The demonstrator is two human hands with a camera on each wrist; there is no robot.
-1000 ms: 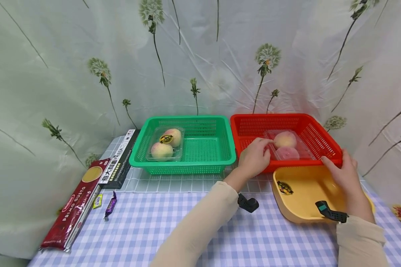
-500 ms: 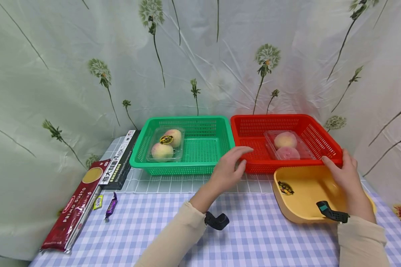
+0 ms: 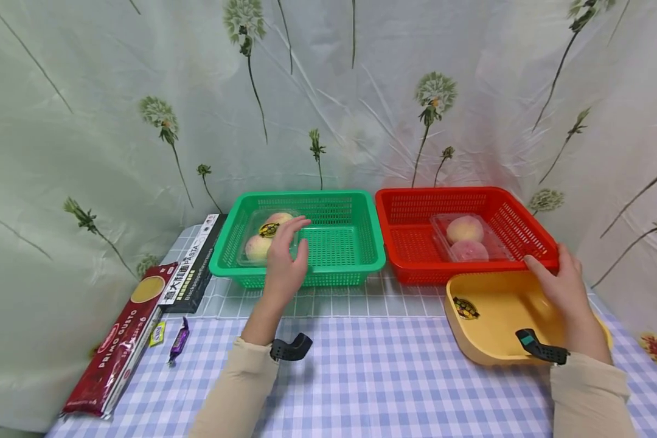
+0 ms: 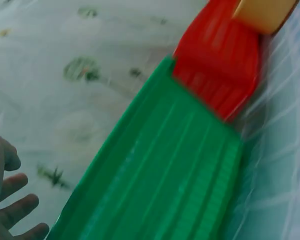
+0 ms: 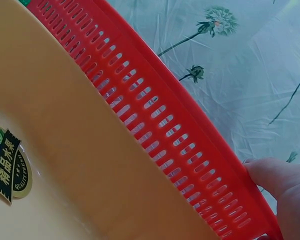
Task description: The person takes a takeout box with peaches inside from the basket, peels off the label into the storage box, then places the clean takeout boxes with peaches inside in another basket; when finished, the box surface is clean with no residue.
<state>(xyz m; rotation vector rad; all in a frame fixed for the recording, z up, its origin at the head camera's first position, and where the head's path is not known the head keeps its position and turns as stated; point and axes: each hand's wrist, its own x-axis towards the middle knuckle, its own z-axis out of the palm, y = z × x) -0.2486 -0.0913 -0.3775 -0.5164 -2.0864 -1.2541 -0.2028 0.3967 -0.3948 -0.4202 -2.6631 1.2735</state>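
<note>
My left hand [image 3: 286, 261] hovers over the front rim of the green basket [image 3: 328, 267], its fingers spread and holding nothing. Below and partly behind it sits a clear plastic pack of peaches [image 3: 258, 248] with a dark sticker. In the left wrist view the fingers [image 4: 21, 210] appear at the lower left, beside the blurred green wall. At the red basket [image 3: 416, 271] my right hand [image 3: 566, 286] grips the front right corner of the rim, the thumb [image 5: 270, 175] on the rim in the right wrist view. Another clear pack of peaches [image 3: 465, 234] lies inside the red basket.
A yellow tub [image 3: 504, 322] with a sticker stands under my right forearm, against the red basket. Along the left lie a red pasta packet [image 3: 120, 340], a black-and-white pasta box [image 3: 194, 267], a purple-wrapped candy [image 3: 179, 342] and a small yellow packet [image 3: 157, 334]. A dandelion-print curtain hangs behind.
My left hand has swept leftward from the peach pack in the red basket, past the gap, to the green basket. My right hand has stayed on the red rim.
</note>
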